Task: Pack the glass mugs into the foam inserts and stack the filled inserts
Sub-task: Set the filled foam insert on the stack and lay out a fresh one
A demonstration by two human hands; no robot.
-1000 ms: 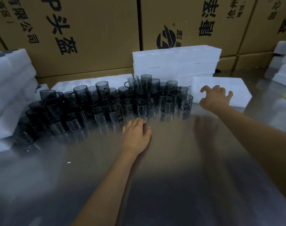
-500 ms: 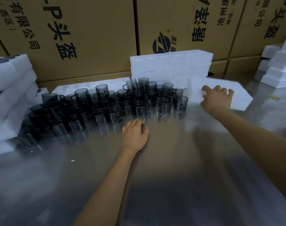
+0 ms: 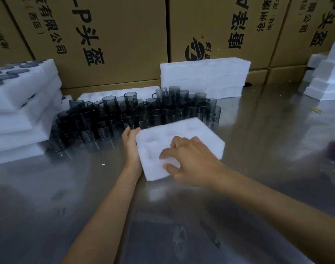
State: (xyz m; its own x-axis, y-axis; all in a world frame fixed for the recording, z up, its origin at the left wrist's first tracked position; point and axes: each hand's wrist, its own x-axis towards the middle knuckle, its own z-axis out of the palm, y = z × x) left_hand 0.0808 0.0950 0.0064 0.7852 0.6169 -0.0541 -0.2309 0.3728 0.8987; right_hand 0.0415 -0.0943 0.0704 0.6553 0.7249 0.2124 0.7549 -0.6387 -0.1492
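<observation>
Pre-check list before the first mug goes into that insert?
1. Foam insert in front of the mugs, pockets facing up: ok.
2. Insert lying flat on the steel table: cannot tell, the picture is blurred.
3. Pockets empty: ok where visible; the right hand covers part.
4. Left hand steadies the insert's left edge: ok.
5. Right hand free to pick: not ok, its grip is on the insert's near edge.
6. Glass mugs close behind the insert: ok.
</observation>
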